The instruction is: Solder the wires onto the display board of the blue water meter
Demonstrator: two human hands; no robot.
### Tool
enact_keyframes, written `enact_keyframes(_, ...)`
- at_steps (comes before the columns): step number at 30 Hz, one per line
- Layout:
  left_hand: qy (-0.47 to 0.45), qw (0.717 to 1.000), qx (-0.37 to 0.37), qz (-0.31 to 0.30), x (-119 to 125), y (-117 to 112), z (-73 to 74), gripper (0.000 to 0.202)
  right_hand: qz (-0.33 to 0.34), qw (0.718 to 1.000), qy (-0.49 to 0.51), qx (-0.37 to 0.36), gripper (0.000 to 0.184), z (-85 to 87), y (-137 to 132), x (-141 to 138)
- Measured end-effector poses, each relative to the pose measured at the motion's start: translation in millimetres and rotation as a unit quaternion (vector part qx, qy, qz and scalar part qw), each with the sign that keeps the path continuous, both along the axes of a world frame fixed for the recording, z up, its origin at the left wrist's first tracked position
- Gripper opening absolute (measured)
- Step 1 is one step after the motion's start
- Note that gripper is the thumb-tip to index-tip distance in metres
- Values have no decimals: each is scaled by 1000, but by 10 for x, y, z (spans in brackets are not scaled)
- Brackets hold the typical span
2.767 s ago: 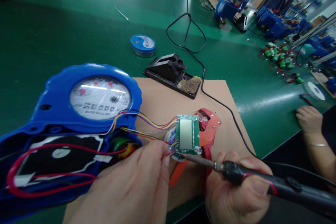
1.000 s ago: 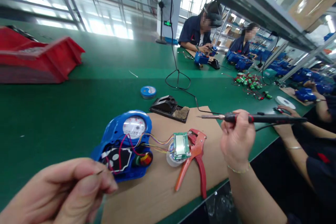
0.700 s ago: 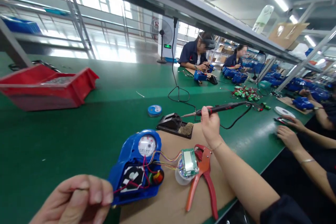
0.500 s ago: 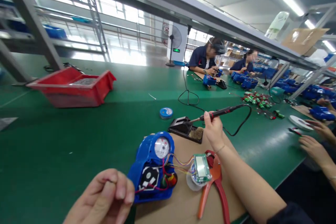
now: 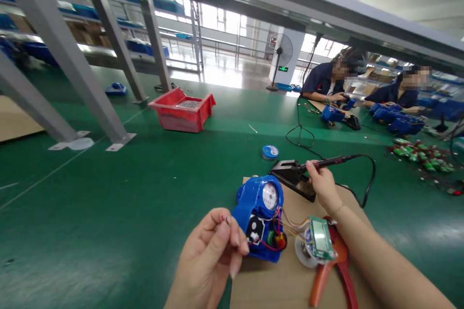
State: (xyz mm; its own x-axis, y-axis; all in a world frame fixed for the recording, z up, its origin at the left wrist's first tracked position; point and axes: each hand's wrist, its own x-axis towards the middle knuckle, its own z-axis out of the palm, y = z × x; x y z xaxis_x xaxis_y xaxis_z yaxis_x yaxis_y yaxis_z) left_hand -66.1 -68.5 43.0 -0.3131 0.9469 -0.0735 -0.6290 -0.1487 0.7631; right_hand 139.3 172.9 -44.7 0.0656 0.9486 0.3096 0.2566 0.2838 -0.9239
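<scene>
My right hand (image 5: 324, 187) grips a soldering iron (image 5: 335, 160), whose front end sits at the black iron stand (image 5: 288, 172). My left hand (image 5: 213, 256) is closed in a pinch just left of the blue water meter (image 5: 255, 193). Tiny reddish and dark ends, seemingly of thin wire, show at the fingertips. Inside the meter's open housing are red wires and a black-and-white part. Coloured leads join it to a small circuit board with a display (image 5: 321, 237). That board rests on a round clear piece (image 5: 303, 252), beside orange-red handled cutters (image 5: 340, 268).
Cardboard (image 5: 264, 287) lies under the work. A blue solder tin (image 5: 270, 152) and a red bin (image 5: 181, 118) stand farther back. Metal posts (image 5: 87, 67) rise at left, with a shelf beam overhead. Two co-workers sit at right behind blue meters (image 5: 402, 120) and green parts (image 5: 422, 154).
My view has turned left, so everything appears farther right. The soldering iron has moved deeper into its stand in my right hand. My left hand stays pinched beside the meter.
</scene>
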Motion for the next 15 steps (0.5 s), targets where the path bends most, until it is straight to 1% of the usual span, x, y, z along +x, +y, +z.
enact_keyframes(2, -30, 999, 25, -21, -37, -32, 12, 21, 15, 1000, 2, -10, 59, -5, 2, 1)
enact_keyframes(5, -73, 992, 69, -76, -104, -100, 33, 25, 39, 999, 2, -28, 54, -19, 22, 6)
enact_keyframes(7, -89, 986, 95, -102, -138, -135, 46, 27, 60, 997, 1, -42, 50, -31, 38, 20)
enact_keyframes(11, -98, 981, 124, -114, -175, -146, 81, 28, 103, 993, -15, -61, 42, -34, 24, 83)
enact_keyframes(13, -110, 979, 127, -116, -202, -160, 92, 30, 112, 991, -25, -62, 43, -1, -38, 144)
enact_keyframes(15, -113, 977, 131, -125, -243, -220, 78, 29, 117, 990, -35, -63, 47, 67, -158, 239)
